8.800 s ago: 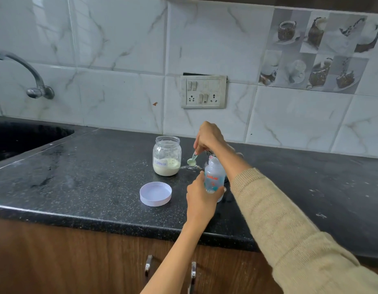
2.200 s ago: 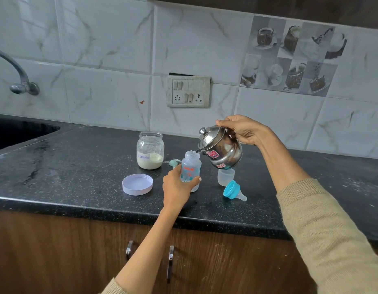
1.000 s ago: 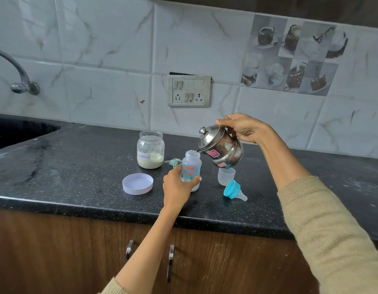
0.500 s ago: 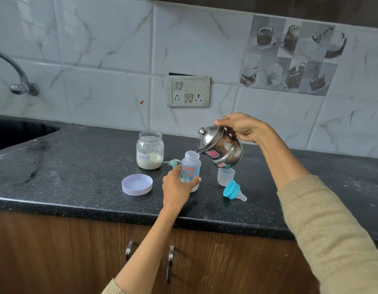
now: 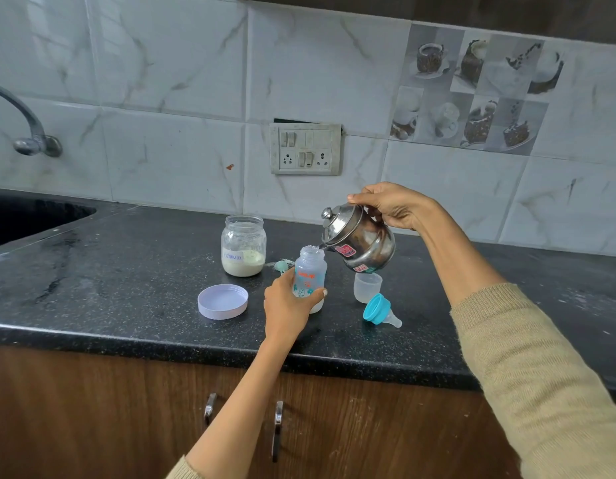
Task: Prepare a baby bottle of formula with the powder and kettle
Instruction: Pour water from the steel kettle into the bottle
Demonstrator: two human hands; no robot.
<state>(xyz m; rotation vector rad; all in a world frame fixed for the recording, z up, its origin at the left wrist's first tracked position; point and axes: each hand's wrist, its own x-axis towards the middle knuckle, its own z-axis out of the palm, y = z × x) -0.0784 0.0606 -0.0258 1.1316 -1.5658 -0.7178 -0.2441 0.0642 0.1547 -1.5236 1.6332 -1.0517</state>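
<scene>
Little differs from half a second ago: the kettle (image 5: 360, 242) stays tipped at frame centre, its spout at the bottle (image 5: 310, 271) mouth. The right hand (image 5: 391, 209) clenches the kettle's handle; the left hand (image 5: 287, 305) wraps the bottle, which stands on the counter (image 5: 109, 271) near its front edge. The jar (image 5: 243, 250), lid (image 5: 223, 301), cup (image 5: 367, 286) and teat (image 5: 381, 310) crowd close; open counter lies to the left and right.

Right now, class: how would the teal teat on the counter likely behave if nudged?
The teat lies on its side, round collar down, so it would probably roll in a curve. It looks small and plastic, likely light and easily sent skidding on the counter.
</scene>
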